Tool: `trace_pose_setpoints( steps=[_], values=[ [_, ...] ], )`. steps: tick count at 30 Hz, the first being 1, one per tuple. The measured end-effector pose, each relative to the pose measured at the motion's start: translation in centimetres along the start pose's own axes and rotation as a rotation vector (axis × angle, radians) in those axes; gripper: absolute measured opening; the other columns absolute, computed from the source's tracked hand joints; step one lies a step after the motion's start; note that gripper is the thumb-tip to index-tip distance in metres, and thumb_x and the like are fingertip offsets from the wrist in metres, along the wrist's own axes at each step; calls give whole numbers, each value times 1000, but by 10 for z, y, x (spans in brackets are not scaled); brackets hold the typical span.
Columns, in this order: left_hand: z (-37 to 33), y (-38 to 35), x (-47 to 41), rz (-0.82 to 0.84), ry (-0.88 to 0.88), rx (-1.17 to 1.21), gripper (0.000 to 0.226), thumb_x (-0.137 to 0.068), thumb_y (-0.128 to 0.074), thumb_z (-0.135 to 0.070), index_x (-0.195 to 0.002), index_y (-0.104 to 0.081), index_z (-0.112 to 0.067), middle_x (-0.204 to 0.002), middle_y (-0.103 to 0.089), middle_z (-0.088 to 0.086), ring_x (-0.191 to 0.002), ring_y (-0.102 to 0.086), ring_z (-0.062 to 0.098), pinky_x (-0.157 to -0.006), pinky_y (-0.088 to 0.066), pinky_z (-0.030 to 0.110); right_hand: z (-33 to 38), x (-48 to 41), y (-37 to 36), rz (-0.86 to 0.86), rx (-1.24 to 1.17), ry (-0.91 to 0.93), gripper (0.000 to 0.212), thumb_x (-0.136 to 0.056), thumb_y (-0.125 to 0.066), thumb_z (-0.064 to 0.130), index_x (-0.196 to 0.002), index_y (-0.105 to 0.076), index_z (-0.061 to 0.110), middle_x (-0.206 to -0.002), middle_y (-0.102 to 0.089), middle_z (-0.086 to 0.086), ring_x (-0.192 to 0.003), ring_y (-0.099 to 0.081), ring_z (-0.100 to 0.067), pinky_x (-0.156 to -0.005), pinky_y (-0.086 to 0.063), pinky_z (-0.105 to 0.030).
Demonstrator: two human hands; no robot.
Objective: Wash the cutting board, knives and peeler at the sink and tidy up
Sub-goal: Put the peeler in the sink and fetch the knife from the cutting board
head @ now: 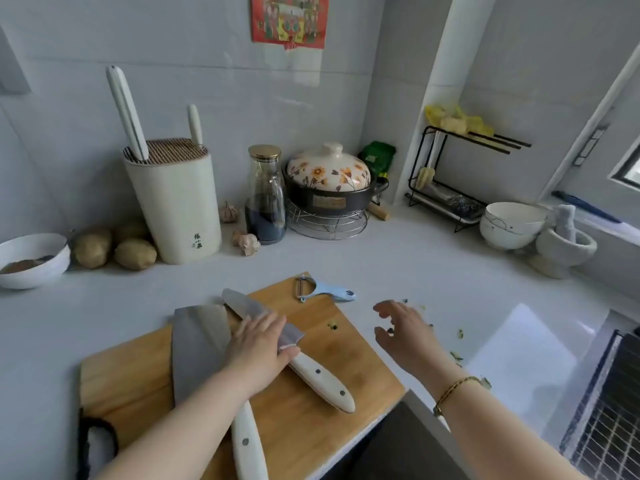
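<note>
1. Bench: pale worktop that carries everything. A dark wire grid sits at its near right corner; whether that is the sink cannot be told.
2. Cutting board: wooden, set askew at the near edge of the bench, one corner pointing away from the person. Not yet lifted.
3. Cleaver: flat on the left half of the board. Long axis runs far to near, with the white handle at the near edge under the left forearm.
4. Knife: lies slantwise on the board, tip toward the far left and resting on the cleaver's blade, handle toward the near right corner.
5. Left hand: palm down, fingers fairly straight, resting on the knife's blade just above the handle. It is the nearer hand for both knives.
6. Right hand: hovers over the bench just off the board's right edge, fingers loosely curved and apart, nothing clearly held.
7. Peeler: at the board's far corner, head on the wood, blue handle overhanging rightward. It lies beyond the right hand, likely that hand's to take.
8. Green scraps: a few on the board, more on the bench around the right hand.
</note>
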State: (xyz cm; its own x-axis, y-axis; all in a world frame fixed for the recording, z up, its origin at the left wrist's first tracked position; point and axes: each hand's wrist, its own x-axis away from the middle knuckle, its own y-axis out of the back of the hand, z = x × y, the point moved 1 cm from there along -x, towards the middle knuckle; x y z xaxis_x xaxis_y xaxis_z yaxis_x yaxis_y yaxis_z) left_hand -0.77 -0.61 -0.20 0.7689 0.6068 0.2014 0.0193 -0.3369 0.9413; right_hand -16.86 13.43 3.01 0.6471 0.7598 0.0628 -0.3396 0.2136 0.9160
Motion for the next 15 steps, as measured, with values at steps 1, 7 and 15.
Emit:
trace_pose_setpoints(
  steps=[1, 7, 15],
  values=[
    [0, -3, -2, 10, -1, -21, 58, -98, -25, -46, -148, -13, -19, -157, -7, -4, -144, -2, 11, -115, 3, 29, 0, -8, -2, 12, 15, 13, 39, -94, -43, 23, -133, -40, 23, -131, -48, 5, -122, -41, -13, -93, -35, -21],
    [-7, -13, -3, 45, 36, -85, 52, -100, -15, -40, -148, -12, -20, -157, -4, -6, -144, 1, 8, -115, 9, 32, 8, -64, -18, 113, 76, 105, 45, -94, -43, 19, -139, -35, 20, -144, -38, 3, -132, -30, -19, -106, -27, -27],
    [-7, -12, -10, 62, 71, -40, 51, -100, -19, -39, -147, -15, -21, -157, -3, -6, -143, 3, 7, -113, 12, 31, 20, -110, -37, 212, 165, 176, 47, -98, -34, 18, -143, -25, 21, -147, -34, 0, -135, -27, -21, -109, -24, -31]
  ],
)
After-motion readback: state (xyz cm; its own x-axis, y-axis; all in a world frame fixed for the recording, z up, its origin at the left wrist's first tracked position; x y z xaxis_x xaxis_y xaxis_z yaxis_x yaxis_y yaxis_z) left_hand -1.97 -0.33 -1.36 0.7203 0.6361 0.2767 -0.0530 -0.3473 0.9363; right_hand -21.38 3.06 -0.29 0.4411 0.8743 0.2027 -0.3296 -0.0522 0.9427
